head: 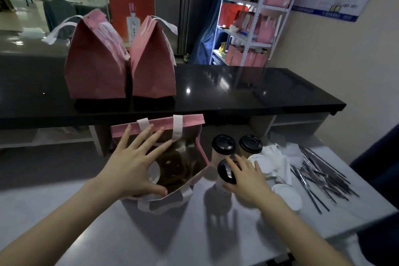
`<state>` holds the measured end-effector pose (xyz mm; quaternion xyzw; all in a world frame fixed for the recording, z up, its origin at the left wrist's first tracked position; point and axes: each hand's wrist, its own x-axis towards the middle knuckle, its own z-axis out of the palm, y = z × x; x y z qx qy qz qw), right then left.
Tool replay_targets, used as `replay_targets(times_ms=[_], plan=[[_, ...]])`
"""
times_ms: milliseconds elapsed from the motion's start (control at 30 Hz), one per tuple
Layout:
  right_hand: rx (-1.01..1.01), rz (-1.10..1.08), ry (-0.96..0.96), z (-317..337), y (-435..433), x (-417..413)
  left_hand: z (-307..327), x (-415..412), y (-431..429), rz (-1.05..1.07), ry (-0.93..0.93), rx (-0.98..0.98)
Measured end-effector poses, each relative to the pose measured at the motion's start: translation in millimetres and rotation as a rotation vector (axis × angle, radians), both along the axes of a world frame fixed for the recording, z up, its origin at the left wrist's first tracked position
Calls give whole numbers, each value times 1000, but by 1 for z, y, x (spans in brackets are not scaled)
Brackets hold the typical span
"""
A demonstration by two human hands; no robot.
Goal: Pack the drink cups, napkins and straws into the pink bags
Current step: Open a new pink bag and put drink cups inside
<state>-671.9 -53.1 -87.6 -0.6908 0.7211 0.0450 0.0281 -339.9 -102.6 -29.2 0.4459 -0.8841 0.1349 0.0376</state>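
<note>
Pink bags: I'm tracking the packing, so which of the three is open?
The bag on the white table, under the left hand: its mouth gapes. The two bags on the black counter are folded shut at the top.

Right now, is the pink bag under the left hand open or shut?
Open. The pink bag gapes at the top under the spread left hand; its brown inside and a white lid in it show.

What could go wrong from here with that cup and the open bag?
The right hand holds the black-lidded cup by its lid; the lid might pop off and spill. The open pink bag looks floppy, steadied only by the left hand, so it could sag or tip.
</note>
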Motion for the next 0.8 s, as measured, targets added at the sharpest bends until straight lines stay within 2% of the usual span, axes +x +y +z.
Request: replay_targets(times_ms=[100,167,267,467,567,667,800], plan=[[47,-4,42,-9,-13,-4,-2,-5,4,-2,-9,4],[-7,18,45,-11,-20,-2,-3,-5,5,9,-9,5],[-68,83,12,-10,-26,1,-3,-3,6,48,8,2],[-11,130,-74,12,-16,4,-2,1,7,84,-20,-1],[-88,162,-268,53,-10,5,-3,2,8,89,-22,-2],[-171,260,-447,124,-5,10,-4,0,8,75,-28,-1],[-232,414,-553,208,7,33,-4,-4,8,73,-19,5]])
